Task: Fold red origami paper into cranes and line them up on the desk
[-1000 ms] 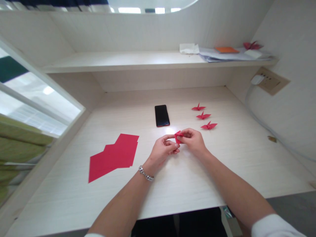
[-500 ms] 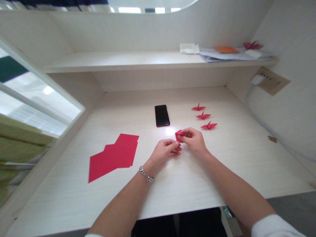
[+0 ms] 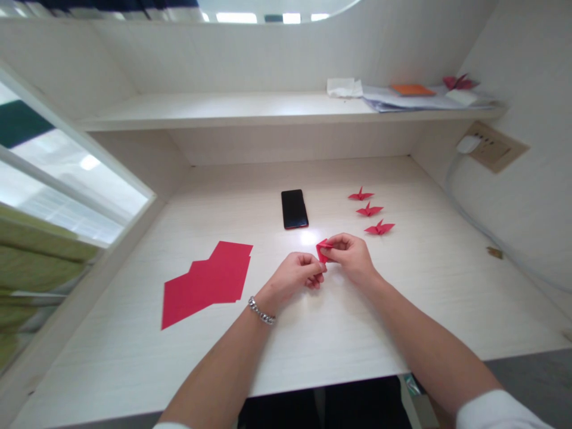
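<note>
A small folded piece of red origami paper is held just above the desk, between my two hands. My right hand pinches it from the right with thumb and fingers. From the lower left, my left hand closes its thumb and fingertips at the paper's lower end; the fingers partly cover that end. Three finished red paper cranes stand in a row beyond my right hand. Flat red paper sheets overlap one another on the desk to the left.
A black phone lies beyond my hands. Papers, an orange pad and another red crane rest on the shelf. At the right wall, a white cable runs from the socket along the desk.
My left hand has shifted slightly left and down, with its fingertips now at the paper's lower end. The paper has turned a little in my right hand, which stays pinched on it.
</note>
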`<state>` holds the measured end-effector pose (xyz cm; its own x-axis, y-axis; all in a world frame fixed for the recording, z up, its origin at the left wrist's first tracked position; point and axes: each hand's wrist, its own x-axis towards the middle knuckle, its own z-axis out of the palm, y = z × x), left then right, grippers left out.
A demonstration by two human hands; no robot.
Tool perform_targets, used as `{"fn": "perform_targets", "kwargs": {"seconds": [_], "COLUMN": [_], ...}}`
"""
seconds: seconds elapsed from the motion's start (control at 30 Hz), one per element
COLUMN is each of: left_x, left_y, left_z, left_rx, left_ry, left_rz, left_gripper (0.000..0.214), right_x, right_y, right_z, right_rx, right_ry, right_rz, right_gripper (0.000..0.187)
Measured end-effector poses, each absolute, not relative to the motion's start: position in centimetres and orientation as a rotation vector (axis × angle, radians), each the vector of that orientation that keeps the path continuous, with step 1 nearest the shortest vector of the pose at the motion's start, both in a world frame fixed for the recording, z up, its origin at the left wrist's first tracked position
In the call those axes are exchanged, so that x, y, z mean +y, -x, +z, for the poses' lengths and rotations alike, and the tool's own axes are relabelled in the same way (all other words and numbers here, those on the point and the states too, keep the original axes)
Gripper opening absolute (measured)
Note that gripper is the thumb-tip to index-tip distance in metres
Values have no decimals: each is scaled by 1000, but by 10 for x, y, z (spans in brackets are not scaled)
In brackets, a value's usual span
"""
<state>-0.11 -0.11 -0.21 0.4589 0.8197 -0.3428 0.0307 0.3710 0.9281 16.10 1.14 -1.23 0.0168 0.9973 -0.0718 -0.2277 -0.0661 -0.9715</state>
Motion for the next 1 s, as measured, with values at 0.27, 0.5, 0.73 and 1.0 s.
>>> {"fn": "perform_targets", "kwargs": {"seconds": [0.27,0.5,0.73,1.0], "left_x": [2,5,7,7], "left_y": [12,11,4,6], "left_z": [-1,-4,-14,-15], "left_rx": [920,918,934,937], "left_ry": [-1130,-1031,-1029,-982], "left_rz": [504,800,1058,1058], "left_gripper": [21,25,29,26], "right_x": [6,9,7,6], "right_y": [-158,-160,-160,-161], "right_z": [-8,-10,-9,-6], "right_rx": [-947,-961,-1000,-1068], "right_ry": [1052,1045,1059,1148], "right_rz": [1459,1501,1542,1539], "right_gripper": [33,36,35,29]}}
